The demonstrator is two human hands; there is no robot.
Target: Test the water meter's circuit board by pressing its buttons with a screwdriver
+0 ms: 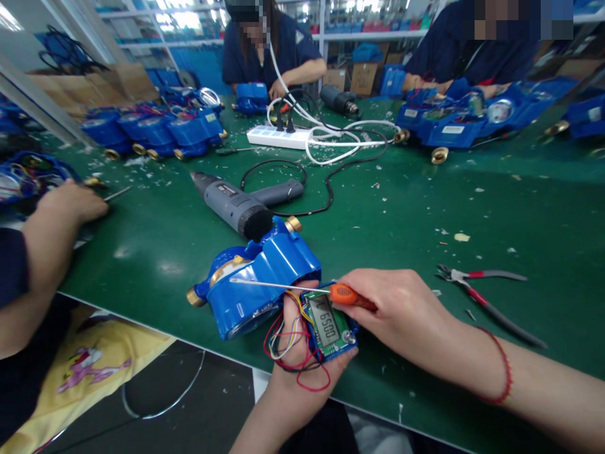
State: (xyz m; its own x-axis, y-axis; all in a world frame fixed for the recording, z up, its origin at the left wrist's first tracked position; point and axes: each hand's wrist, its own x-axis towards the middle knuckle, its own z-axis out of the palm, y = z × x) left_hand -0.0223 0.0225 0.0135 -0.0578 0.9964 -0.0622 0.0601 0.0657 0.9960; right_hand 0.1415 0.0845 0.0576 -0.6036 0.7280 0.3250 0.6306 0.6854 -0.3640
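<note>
My left hand (302, 372) is closed around a small circuit board with a display (326, 321), seated in a blue housing. Red, yellow, white and black wires (288, 343) hang from the board over my fingers. In my right hand (392, 302) is a screwdriver (345, 294) with an orange handle, its long shaft pointing left across the blue water meter (265, 277). That meter, with brass threaded ends, lies on the green table just left of my hands. Its contact with the shaft is unclear.
A grey heat gun (234, 205) lies behind the meter. Pliers (472, 280) rest at right. A white power strip (278, 137) with looping cables stands farther back. More blue meters (155, 129) line the far left. A co-worker's hand (70, 205) is at the left edge; two people sit opposite.
</note>
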